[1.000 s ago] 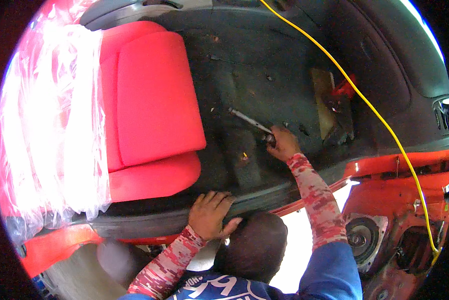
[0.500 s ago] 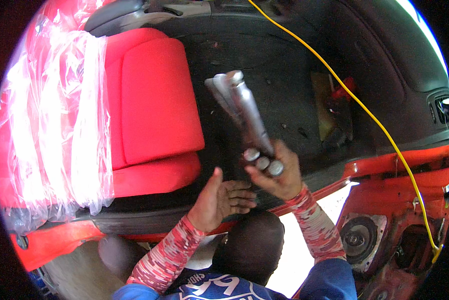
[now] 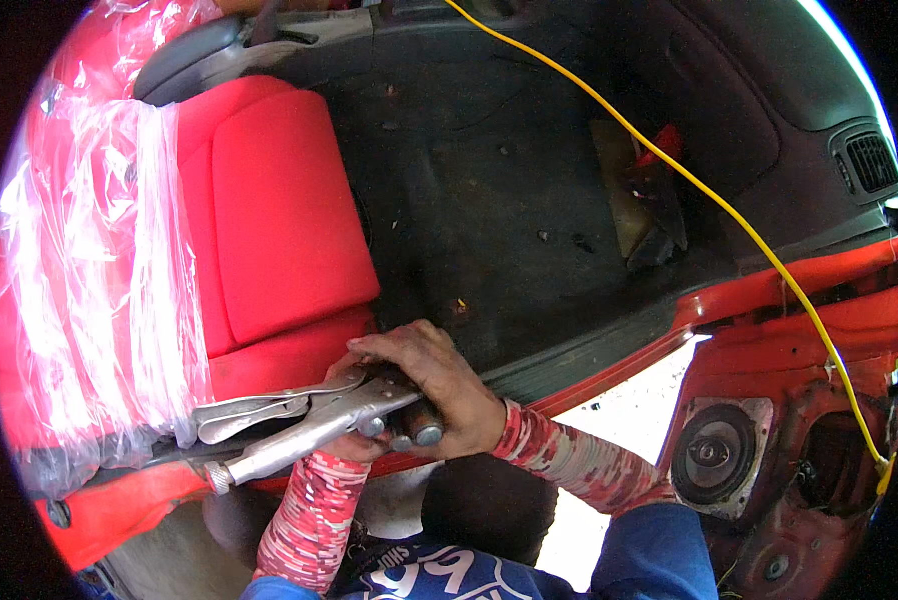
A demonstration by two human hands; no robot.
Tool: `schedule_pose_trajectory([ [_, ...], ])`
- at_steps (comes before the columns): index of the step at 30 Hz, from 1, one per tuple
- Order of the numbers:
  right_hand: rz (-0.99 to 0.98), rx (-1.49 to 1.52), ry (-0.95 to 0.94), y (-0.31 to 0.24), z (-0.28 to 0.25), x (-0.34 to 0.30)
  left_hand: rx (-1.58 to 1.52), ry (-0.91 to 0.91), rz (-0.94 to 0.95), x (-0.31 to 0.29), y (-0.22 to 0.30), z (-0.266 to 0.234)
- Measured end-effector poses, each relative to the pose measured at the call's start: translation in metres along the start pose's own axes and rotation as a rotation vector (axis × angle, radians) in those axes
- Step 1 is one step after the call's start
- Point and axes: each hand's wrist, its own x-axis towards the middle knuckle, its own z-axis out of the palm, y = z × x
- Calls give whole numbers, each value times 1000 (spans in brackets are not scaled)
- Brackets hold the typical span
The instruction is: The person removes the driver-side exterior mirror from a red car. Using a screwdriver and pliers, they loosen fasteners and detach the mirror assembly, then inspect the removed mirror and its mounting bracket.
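Note:
A pair of silver locking pliers (image 3: 314, 432) lies across my two hands in front of the red seat. Its handles point left, with a knurled adjusting screw at the end, and its round rivet heads show near my palms. My right hand (image 3: 447, 385) is closed over the jaw end from above. Underneath the pliers, my left hand (image 3: 354, 446) supports and grips it; most of its fingers are hidden by the tool and my right hand. What the jaws hold, if anything, does not show.
A red car seat (image 3: 284, 210), partly wrapped in clear plastic (image 3: 134, 270), stands left. A yellow cable (image 3: 714, 195) crosses the dark car floor (image 3: 469, 210). At right is the red door opening with a round speaker (image 3: 711, 453). A red-and-black object (image 3: 654, 190) lies far right.
The pliers have swung from pointing up and away to pointing left, and come lower and nearer. My left hand, open before, now meets the pliers beneath my right hand.

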Motion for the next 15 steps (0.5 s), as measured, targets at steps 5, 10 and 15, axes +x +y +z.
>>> schedule_pose_trajectory([
  [5, 97, 36, -167, -22, 4, -5, -103, -246, 68, -7, -1, -13],
  [10, 122, 85, -314, -33, 7, -7, -16, -118, -90, -39, 1, -17],
  [15, 109, -93, -380, -45, 23, -9, 80, -140, -215, -44, 7, -18],
])
